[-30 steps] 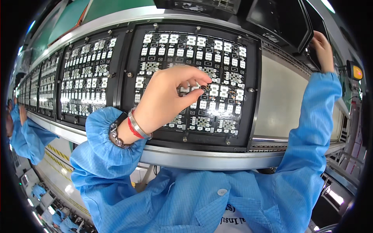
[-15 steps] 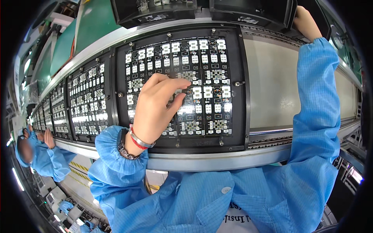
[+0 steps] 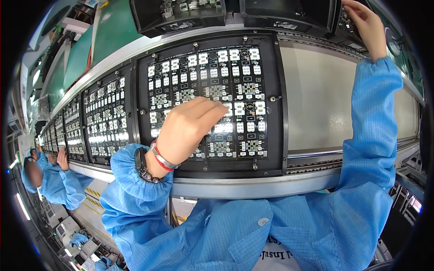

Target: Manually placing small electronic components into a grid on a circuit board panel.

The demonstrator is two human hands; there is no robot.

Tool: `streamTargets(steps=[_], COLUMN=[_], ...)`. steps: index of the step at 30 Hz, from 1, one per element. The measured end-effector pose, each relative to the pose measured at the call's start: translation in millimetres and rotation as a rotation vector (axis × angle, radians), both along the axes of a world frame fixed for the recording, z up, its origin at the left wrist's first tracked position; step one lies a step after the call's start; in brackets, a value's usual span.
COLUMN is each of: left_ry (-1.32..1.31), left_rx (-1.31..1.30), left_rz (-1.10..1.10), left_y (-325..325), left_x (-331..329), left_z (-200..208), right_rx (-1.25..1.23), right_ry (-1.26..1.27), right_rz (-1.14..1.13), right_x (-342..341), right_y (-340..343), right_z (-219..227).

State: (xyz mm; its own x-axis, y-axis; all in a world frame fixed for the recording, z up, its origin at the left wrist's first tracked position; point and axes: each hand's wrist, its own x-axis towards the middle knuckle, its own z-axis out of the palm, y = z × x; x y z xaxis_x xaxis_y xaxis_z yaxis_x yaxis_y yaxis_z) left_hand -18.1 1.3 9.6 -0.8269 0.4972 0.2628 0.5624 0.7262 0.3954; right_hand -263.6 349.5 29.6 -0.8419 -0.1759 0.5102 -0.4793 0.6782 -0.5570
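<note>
My left hand (image 3: pixel 192 124) is over the middle of a black-framed panel of circuit boards (image 3: pixel 248 122), its fingers bent down and together at the board surface. The fingertips and anything in them are hidden behind the hand. Round black components (image 3: pixel 212 55) sit on some upper board units. To the right, a round outline with orange dots (image 3: pixel 250 107) shows bare. My right hand (image 3: pixel 370 31) is raised at a dark bin (image 3: pixel 346 25) holding small parts, at the upper right. Its thumb and fingers are drawn together near the picture's edge; what is between them cannot be made out.
More framed board panels (image 3: pixel 106 117) line the conveyor to the left. A black bin (image 3: pixel 181 13) of small metal parts stands behind the panel. A metal rail (image 3: pixel 226 189) runs along the near side. Farther left, another person in blue (image 3: pixel 68 185) has hands near the line.
My left hand has turned over the board; the gap between thumb and finger no longer shows. My right hand has risen from behind the bin's wall into fuller view. The panels have shifted slightly.
</note>
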Motion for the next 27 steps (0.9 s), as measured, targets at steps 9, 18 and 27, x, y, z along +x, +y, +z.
streamTargets(steps=[9, 18, 27], left_ry=[0.128, 0.655, -0.045], left_rx=[-0.23, -0.449, -1.091], left_rz=[0.053, -0.199, -0.005], left_y=[18, 62, 112], left_x=[-11, -154, -259], left_z=[47, 89, 32], right_rx=[-0.256, 0.039, 0.027], right_ry=[0.089, -0.141, -0.124], right_rz=[0.161, 0.672, 0.593], right_x=[77, 96, 102], right_y=[-28, -134, -146], right_z=[42, -30, -50])
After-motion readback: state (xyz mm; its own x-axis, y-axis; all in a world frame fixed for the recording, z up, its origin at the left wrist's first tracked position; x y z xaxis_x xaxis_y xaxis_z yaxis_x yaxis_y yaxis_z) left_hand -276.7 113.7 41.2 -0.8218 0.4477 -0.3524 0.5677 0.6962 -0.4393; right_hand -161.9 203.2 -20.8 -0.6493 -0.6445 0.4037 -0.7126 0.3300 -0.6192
